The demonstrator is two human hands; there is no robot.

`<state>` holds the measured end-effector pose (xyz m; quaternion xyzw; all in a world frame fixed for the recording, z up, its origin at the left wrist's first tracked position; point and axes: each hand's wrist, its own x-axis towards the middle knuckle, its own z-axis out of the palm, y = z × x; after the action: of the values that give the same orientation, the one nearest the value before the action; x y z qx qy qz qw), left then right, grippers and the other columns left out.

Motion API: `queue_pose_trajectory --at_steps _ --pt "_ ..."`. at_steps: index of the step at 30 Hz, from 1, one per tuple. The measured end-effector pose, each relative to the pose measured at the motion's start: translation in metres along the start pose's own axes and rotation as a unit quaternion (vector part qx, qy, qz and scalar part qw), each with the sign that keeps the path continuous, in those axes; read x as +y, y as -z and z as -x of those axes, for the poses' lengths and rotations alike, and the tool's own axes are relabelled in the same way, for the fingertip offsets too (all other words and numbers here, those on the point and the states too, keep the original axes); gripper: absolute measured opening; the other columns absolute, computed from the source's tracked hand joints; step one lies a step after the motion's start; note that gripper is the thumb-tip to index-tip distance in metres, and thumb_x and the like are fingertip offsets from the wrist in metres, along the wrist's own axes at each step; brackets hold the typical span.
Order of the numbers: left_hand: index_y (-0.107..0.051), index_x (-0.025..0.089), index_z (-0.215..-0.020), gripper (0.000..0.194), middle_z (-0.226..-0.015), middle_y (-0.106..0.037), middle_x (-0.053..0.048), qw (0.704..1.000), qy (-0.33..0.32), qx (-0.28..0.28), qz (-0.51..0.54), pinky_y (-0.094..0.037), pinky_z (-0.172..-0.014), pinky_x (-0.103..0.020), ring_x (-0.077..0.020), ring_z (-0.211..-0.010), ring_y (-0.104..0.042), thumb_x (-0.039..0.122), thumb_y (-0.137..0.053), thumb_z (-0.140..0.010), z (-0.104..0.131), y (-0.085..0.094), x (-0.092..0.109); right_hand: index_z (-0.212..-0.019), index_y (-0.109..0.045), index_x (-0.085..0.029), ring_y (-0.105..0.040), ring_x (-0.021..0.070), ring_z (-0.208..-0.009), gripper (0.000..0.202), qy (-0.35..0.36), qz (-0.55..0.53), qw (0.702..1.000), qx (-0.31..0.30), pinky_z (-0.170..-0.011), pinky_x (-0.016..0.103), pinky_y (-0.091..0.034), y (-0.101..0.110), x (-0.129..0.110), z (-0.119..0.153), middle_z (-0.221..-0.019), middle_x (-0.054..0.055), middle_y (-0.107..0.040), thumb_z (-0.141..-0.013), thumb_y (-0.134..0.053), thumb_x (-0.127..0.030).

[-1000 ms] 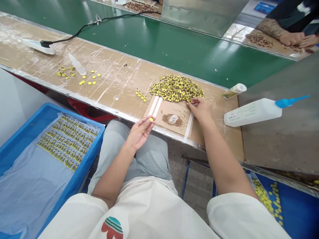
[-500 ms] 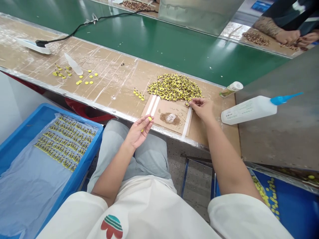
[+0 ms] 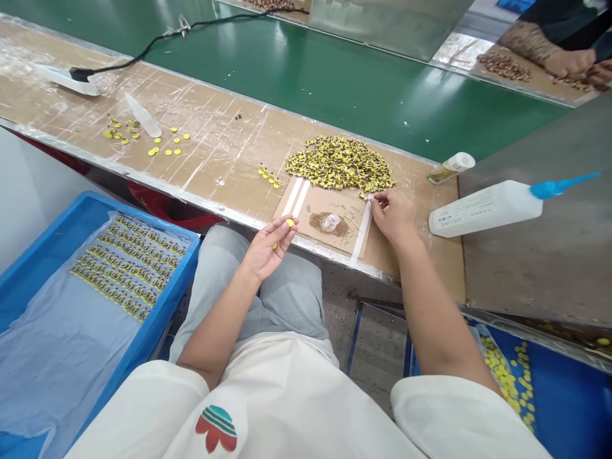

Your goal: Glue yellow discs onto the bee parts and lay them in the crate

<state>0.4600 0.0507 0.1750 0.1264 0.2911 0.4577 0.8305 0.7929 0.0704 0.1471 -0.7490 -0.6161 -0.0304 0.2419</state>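
My left hand [image 3: 270, 247] is closed on a small yellow disc [image 3: 290, 222], pinched at the fingertips above my lap by the table edge. A second bit of yellow shows lower among its fingers. Over on the right, my right hand [image 3: 393, 215] has its fingers pinched together at the lower right edge of a heap of small yellow and dark brown pieces [image 3: 342, 162]; what it grips there is too small to make out. Between the hands lies a cardboard sheet [image 3: 315, 203] with white tape strips, bearing a clear glob [image 3: 330, 222] in a brown wet stain.
A white bottle with blue nozzle [image 3: 488, 207] and a small tube [image 3: 452, 167] lie at right. Several figures [image 3: 269, 176] stand left of the heap. Yellow discs [image 3: 168, 152] lie further left. A blue tray [image 3: 191, 255] holds rows of figures. Beyond the green belt [image 3: 268, 70], another person's hands work.
The view has shifted slightly. My right hand stays at the heap's edge, its fingers curled in a little more. My left hand still holds the yellow disc.
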Motion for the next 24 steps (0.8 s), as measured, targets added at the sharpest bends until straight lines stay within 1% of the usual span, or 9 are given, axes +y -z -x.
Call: queue_pose_trajectory --at_steps 4,6,9,11,13,16,19,21,24 --pt "-0.072 0.010 -0.098 0.020 -0.099 -0.073 -0.007 1.000 0.003 0.001 0.013 -0.056 -0.080 -0.011 -0.0068 -0.083 -0.070 0.004 -0.062 -0.081 -0.001 0.002 0.001 -0.099 -0.071 -0.021 -0.066 0.0216 -0.076 0.029 -0.067 -0.071 0.995 0.024 -0.077 0.036 -0.052 0.001 0.003 0.008 -0.091 0.007 -0.072 -0.085 -0.057 -0.042" --pt "-0.072 0.010 -0.098 0.021 -0.099 -0.073 -0.007 1.000 0.005 0.006 0.015 -0.056 -0.079 -0.011 -0.0068 -0.082 -0.070 0.004 -0.062 -0.081 -0.002 0.002 0.001 -0.099 -0.073 -0.021 -0.068 0.0228 -0.076 0.031 -0.102 -0.095 0.989 0.041 -0.077 0.038 -0.053 0.000 0.005 0.013 -0.091 0.007 -0.073 -0.082 -0.061 -0.044" --pt "-0.072 0.010 -0.098 0.020 -0.099 -0.073 -0.006 1.000 0.005 0.007 0.010 -0.055 -0.080 -0.011 -0.0064 -0.083 -0.070 0.004 -0.062 -0.082 -0.001 0.002 0.000 -0.096 -0.074 -0.021 -0.070 0.0235 -0.079 0.030 -0.126 -0.133 0.980 0.075 -0.080 0.039 -0.055 0.000 0.004 0.021 -0.092 0.008 -0.074 -0.079 -0.066 -0.044" --pt "-0.072 0.011 -0.098 0.020 -0.099 -0.073 -0.005 1.000 0.008 0.009 0.003 -0.055 -0.081 -0.011 -0.0060 -0.083 -0.070 0.005 -0.062 -0.082 -0.001 0.001 0.000 -0.094 -0.075 -0.021 -0.070 0.0230 -0.078 0.030 -0.135 -0.180 0.968 0.109 -0.080 0.040 -0.056 0.001 -0.001 0.025 -0.091 0.007 -0.074 -0.076 -0.070 -0.044" --pt "-0.072 0.012 -0.098 0.020 -0.099 -0.073 -0.005 1.000 0.011 0.016 -0.004 -0.054 -0.084 -0.011 -0.0053 -0.083 -0.070 0.005 -0.062 -0.082 -0.001 0.001 0.001 -0.093 -0.075 -0.020 -0.070 0.0221 -0.077 0.032 -0.147 -0.256 0.946 0.134 -0.078 0.041 -0.058 0.003 -0.010 0.027 -0.088 0.006 -0.074 -0.073 -0.073 -0.046" --pt "-0.072 0.013 -0.098 0.020 -0.100 -0.073 -0.004 1.000 0.012 0.017 -0.007 -0.053 -0.085 -0.011 -0.0047 -0.083 -0.070 0.006 -0.062 -0.082 -0.001 0.001 0.001 -0.090 -0.074 -0.019 -0.070 0.0202 -0.075 0.035 -0.167 -0.375 0.898 0.160 -0.075 0.040 -0.060 0.005 -0.030 0.032 -0.085 0.003 -0.074 -0.068 -0.078 -0.046" --pt "-0.072 0.013 -0.098 0.020 -0.100 -0.073 -0.004 1.000 0.009 -0.002 -0.006 -0.053 -0.083 -0.010 -0.0048 -0.084 -0.070 0.006 -0.061 -0.083 -0.002 0.003 0.000 -0.087 -0.074 -0.019 -0.069 0.0183 -0.072 0.032 -0.173 -0.435 0.865 0.183 -0.073 0.037 -0.060 0.004 -0.055 0.040 -0.083 0.004 -0.074 -0.066 -0.081 -0.042" --pt "-0.072 0.013 -0.098 0.020 -0.101 -0.073 -0.004 1.000 0.006 -0.012 -0.006 -0.054 -0.083 -0.010 -0.0049 -0.085 -0.070 0.006 -0.061 -0.083 -0.002 0.004 -0.001 -0.087 -0.074 -0.020 -0.069 0.0181 -0.073 0.029 -0.157 -0.445 0.861 0.191 -0.074 0.036 -0.059 0.002 -0.072 0.047 -0.084 0.004 -0.074 -0.067 -0.080 -0.040" --pt "-0.072 0.013 -0.099 0.020 -0.100 -0.073 -0.004 1.000 0.006 -0.014 -0.005 -0.053 -0.084 -0.011 -0.0052 -0.085 -0.070 0.006 -0.062 -0.083 -0.001 0.004 -0.002 -0.090 -0.074 -0.021 -0.068 0.0178 -0.074 0.026 -0.114 -0.417 0.879 0.202 -0.075 0.036 -0.057 -0.004 -0.092 0.059 -0.086 0.004 -0.074 -0.073 -0.077 -0.040"
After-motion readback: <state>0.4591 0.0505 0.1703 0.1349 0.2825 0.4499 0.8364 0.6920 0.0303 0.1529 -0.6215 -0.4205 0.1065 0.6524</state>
